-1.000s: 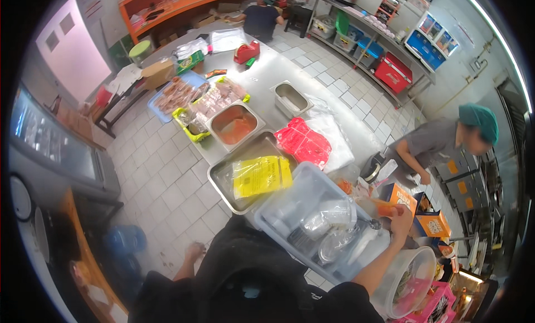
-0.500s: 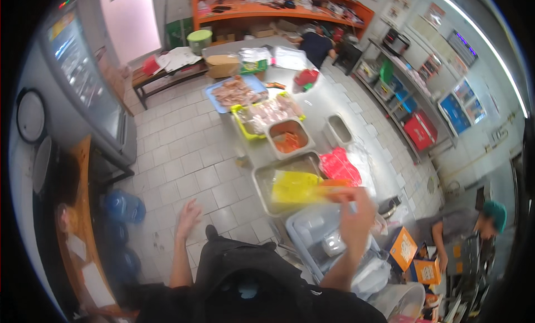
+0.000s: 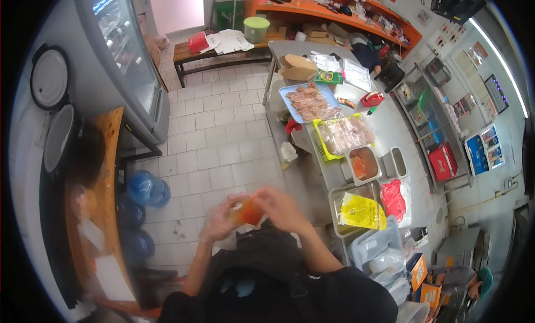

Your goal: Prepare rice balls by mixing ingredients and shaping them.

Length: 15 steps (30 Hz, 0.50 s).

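In front of my body, both hands meet around a small orange-red thing (image 3: 249,213), smeared by motion, so its exact kind does not show. My left hand (image 3: 219,221) is closed about its left side and looks whitish and filmy, as if under clear plastic. From the right, my right hand (image 3: 281,207) pinches its upper edge with bent fingers. A yellow plastic bag (image 3: 359,212) with dark print lies across a metal tray (image 3: 336,227) on the table to the right. Beside that is a bright pink-red plastic bag (image 3: 393,198).
Along the steel table (image 3: 384,139) stand a yellow basket of pale raw meat (image 3: 343,136), a blue tray of meat strips (image 3: 312,103) and metal pans (image 3: 365,166). Blue water jugs (image 3: 147,189) are on the floor at left. A co-worker in a green cap (image 3: 485,281) is at lower right.
My right hand has come left from above the yellow bag with the orange-red thing. My left hand, apart and open before, has closed on it too. The view has turned left.
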Each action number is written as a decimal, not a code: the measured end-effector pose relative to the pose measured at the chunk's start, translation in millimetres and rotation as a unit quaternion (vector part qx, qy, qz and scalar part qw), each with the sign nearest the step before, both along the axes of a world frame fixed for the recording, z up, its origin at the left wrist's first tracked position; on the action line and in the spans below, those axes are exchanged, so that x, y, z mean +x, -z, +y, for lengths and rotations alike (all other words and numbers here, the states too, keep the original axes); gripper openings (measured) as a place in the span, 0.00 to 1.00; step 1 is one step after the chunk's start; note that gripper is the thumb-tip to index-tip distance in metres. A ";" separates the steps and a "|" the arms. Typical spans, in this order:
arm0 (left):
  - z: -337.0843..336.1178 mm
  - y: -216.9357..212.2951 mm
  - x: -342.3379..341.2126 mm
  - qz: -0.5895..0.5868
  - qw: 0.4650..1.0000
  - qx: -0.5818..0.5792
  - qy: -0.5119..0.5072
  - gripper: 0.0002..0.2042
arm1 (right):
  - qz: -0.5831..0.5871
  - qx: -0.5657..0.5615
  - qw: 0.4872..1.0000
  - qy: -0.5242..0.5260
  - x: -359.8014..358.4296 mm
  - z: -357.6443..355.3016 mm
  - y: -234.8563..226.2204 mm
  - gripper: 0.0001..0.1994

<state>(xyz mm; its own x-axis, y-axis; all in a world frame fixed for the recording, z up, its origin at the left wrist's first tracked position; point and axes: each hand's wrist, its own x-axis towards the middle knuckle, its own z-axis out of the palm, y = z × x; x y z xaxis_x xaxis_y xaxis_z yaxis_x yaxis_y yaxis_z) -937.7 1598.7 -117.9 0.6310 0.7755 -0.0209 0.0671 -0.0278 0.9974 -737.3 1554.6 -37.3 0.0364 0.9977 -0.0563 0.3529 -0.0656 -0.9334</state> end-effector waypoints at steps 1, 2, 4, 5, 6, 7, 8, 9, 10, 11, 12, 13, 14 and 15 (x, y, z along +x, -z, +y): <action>10.8 3.7 2.3 -0.038 0.999 -0.019 -0.014 0.20 | 0.004 -0.012 0.999 -0.030 -1.5 13.7 0.0 0.07; 25.0 10.5 0.3 -0.035 0.999 -0.024 -0.004 0.20 | 0.008 -0.024 0.998 -0.060 -2.4 27.8 -0.1 0.07; 57.2 21.9 2.9 0.068 0.997 0.033 -0.025 0.17 | -0.008 -0.036 0.999 -0.024 -1.8 54.8 2.9 0.07; 73.7 22.1 5.4 0.080 0.993 0.088 -0.025 0.14 | 0.012 -0.041 0.999 -0.013 -0.6 69.3 6.1 0.07; 92.2 25.3 11.5 0.077 0.993 0.090 -0.016 0.14 | 0.028 -0.042 0.999 -0.005 5.4 88.2 7.0 0.07; 110.5 27.6 18.6 0.021 0.992 0.113 -0.052 0.14 | 0.034 -0.088 0.996 0.002 8.7 107.2 -1.0 0.08; 128.8 28.7 25.7 -0.035 0.986 0.135 -0.089 0.13 | 0.033 -0.086 0.996 0.009 12.4 125.3 6.7 0.08; 147.5 27.5 29.2 -0.036 0.986 0.137 -0.083 0.13 | 0.067 -0.072 0.995 0.006 16.3 145.1 20.4 0.08; 169.8 18.2 31.9 0.020 0.975 0.200 -0.095 0.13 | 0.102 -0.057 0.993 0.007 20.4 165.3 28.6 0.08; 192.8 11.9 35.6 0.076 0.956 0.264 -0.106 0.13 | 0.135 -0.051 0.989 0.017 24.7 183.4 33.0 0.10; 212.1 9.3 34.8 0.077 0.957 0.265 -0.095 0.13 | 0.140 -0.050 0.989 0.027 27.2 201.9 31.5 0.10; 231.8 10.0 33.6 0.134 0.935 0.311 -0.100 0.13 | 0.133 -0.043 0.990 0.012 30.8 221.3 30.3 0.12; 250.5 8.8 37.4 0.188 0.909 0.358 -0.102 0.13 | 0.126 -0.036 0.991 -0.001 33.1 239.7 30.5 0.14; 271.7 -8.5 46.0 0.165 0.926 0.331 -0.076 0.13 | 0.130 -0.030 0.991 0.029 34.8 261.8 42.4 0.14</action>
<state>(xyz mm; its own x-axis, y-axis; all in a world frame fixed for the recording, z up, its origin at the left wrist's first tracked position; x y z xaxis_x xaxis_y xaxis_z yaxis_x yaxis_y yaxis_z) -891.7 1870.4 -109.4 0.5573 0.7670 0.3180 0.4187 -0.5904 0.6900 -702.5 1816.4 -79.7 0.0693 0.9890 -0.1308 0.0951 -0.1370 -0.9860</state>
